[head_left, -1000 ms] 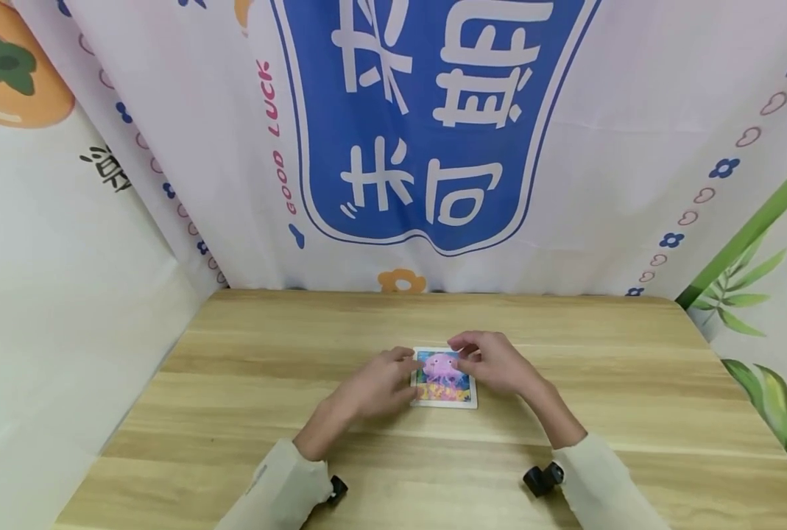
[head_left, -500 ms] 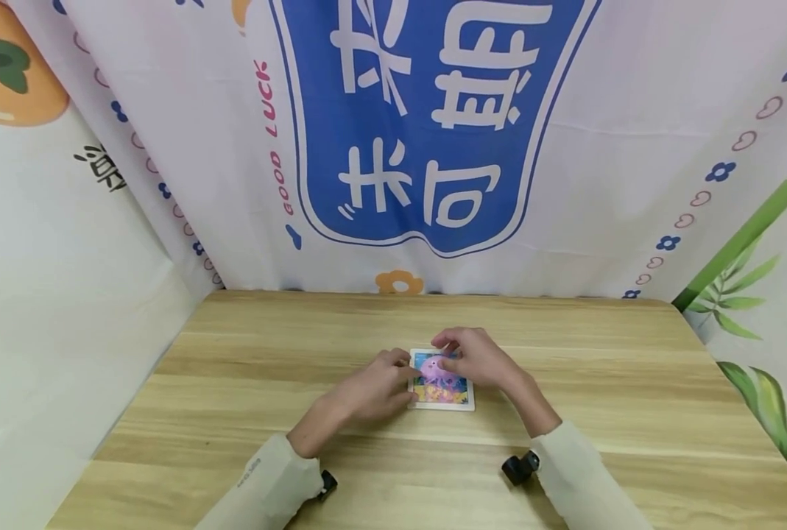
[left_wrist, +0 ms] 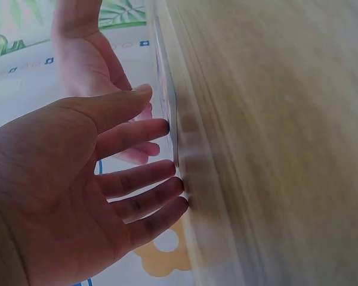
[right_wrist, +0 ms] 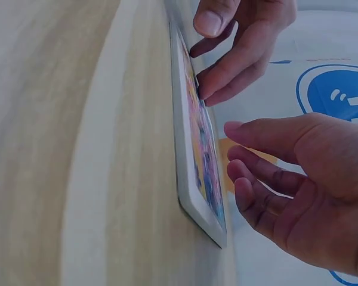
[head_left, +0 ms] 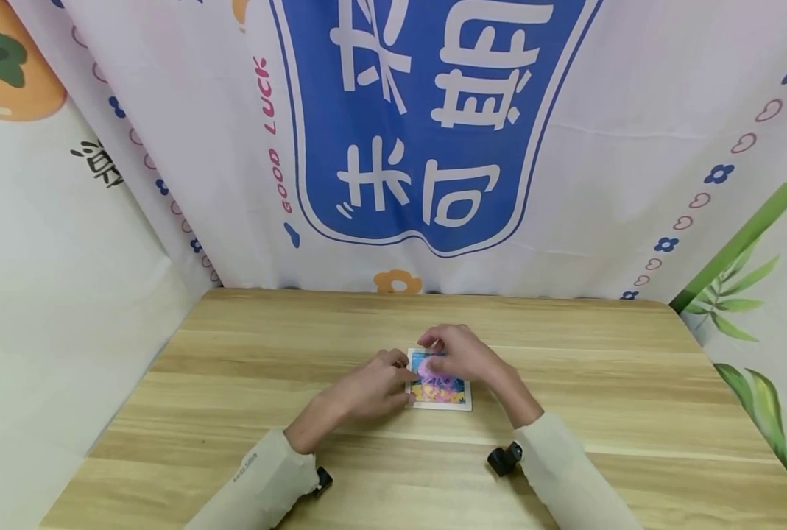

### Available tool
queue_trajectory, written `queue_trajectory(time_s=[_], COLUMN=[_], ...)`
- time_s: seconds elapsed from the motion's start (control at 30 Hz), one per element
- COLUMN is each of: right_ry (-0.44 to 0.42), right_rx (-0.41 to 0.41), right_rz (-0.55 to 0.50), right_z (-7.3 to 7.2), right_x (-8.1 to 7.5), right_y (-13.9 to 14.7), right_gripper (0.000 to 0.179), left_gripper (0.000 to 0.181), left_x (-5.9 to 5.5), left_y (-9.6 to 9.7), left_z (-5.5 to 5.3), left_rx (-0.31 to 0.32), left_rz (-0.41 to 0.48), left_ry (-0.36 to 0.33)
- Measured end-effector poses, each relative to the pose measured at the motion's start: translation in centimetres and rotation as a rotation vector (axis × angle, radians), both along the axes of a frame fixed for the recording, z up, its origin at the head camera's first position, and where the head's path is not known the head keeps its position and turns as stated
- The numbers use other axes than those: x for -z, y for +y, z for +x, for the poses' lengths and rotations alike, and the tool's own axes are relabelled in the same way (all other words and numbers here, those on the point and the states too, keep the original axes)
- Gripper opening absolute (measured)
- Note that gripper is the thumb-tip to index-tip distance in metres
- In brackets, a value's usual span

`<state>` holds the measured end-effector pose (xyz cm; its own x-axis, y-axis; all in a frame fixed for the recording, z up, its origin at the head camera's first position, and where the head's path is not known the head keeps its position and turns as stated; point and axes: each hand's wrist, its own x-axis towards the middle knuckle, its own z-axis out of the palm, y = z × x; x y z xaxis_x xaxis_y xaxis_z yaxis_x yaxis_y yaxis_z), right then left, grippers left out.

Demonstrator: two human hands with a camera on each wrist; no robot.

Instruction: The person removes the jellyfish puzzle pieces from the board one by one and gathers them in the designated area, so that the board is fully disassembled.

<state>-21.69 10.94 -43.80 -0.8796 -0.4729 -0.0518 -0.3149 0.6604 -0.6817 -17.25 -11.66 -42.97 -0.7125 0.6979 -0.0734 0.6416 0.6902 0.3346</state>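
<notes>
All fingers [left_wrist: 137, 179] loose and empty, left hand [head_left: 371, 389] by the jellyfish picture [head_left: 437, 394], right hand [head_left: 462, 356] farther over than before

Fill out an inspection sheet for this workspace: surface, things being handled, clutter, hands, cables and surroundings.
Surface: wood-grain table, with a tiny dark speck toward the left.
Things handled: one colorful, white-edged picture, lying flat.
Clutter: nothing seen.
Hands: left hand at the picture's left edge; right hand over its upper right part; neither grips it.
Cables: nothing seen.
Surroundings: printed curtain behind; leaf-patterned sheet at right.
</notes>
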Motion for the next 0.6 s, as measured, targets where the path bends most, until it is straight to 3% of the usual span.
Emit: queue_trajectory(time_s=[0.6], right_ry=[-0.035], right_rx=[0.011], right_rz=[0.03], right_z=[-0.38], right_x=[0.63], right_y=[-0.72], right_gripper=[0.035], left_gripper=[0.038], left_x=[0.24], left_y=[-0.06], left_z=[-0.11], left_rx=[-0.026], left_rz=[0.003], left_ry=[-0.038])
